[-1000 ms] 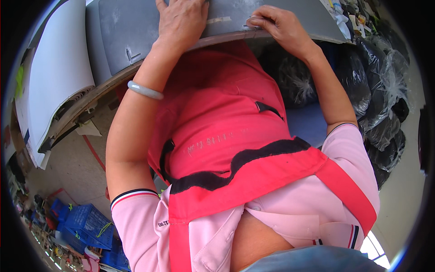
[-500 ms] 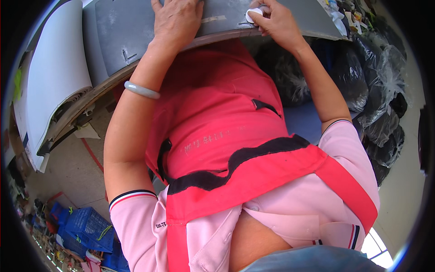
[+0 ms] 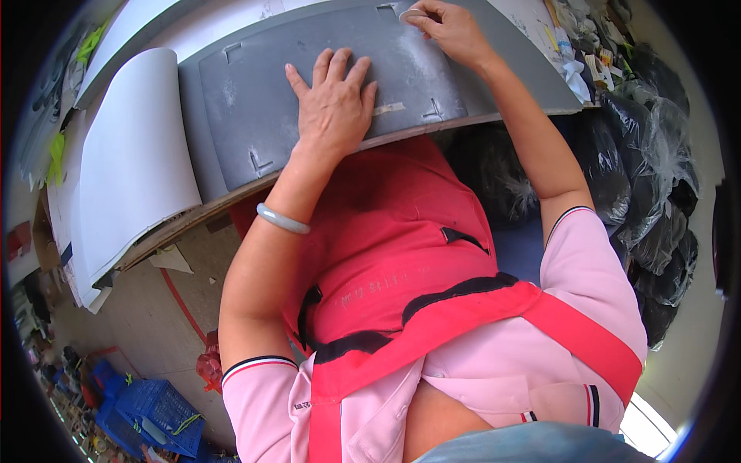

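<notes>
A dark grey template sheet [image 3: 266, 92] with L-shaped slots near its corners lies on a larger grey sheet [image 3: 505, 65] at the bench edge. White powdery smudges mark the template, thickest on its right side. My left hand [image 3: 336, 112] presses flat on the middle of it, fingers spread, beside a short strip of tape [image 3: 388, 109]. At the template's far right corner, my right hand [image 3: 455, 35] pinches a thin round piece of white chalk [image 3: 411, 15] close to the corner slot [image 3: 387, 11]. Whether the chalk touches the surface I cannot tell.
A curled stack of white sheets [image 3: 139, 154] stands left of the template and overhangs the bench edge. Black plastic bags [image 3: 602, 170] pile up on the right. Loose scraps and small items [image 3: 598, 65] lie at the far right. A blue crate [image 3: 166, 417] sits at the lower left.
My right hand has carried the chalk from the near right slot up to the far right corner. The view has shifted, and my left hand now shows fully, flat on the template.
</notes>
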`<action>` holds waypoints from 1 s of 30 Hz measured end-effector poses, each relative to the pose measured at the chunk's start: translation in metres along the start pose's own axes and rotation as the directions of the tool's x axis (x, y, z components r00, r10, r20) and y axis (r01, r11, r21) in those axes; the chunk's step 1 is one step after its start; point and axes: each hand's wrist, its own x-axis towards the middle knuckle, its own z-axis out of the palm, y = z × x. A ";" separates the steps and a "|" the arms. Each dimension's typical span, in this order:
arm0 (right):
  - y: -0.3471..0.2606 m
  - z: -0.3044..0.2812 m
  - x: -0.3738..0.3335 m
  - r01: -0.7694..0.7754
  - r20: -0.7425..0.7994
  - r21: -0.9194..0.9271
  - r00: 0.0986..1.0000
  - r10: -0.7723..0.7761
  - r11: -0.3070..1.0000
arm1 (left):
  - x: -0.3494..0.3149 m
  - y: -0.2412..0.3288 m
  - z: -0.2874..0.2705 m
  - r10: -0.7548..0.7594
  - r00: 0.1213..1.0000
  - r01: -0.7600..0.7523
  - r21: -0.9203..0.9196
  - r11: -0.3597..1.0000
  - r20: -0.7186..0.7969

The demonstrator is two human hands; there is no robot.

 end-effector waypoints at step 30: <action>0.041 0.030 0.062 -0.186 0.003 0.150 0.982 0.188 0.971 | -0.001 0.002 0.000 -0.026 1.000 0.027 -0.033 0.999 0.017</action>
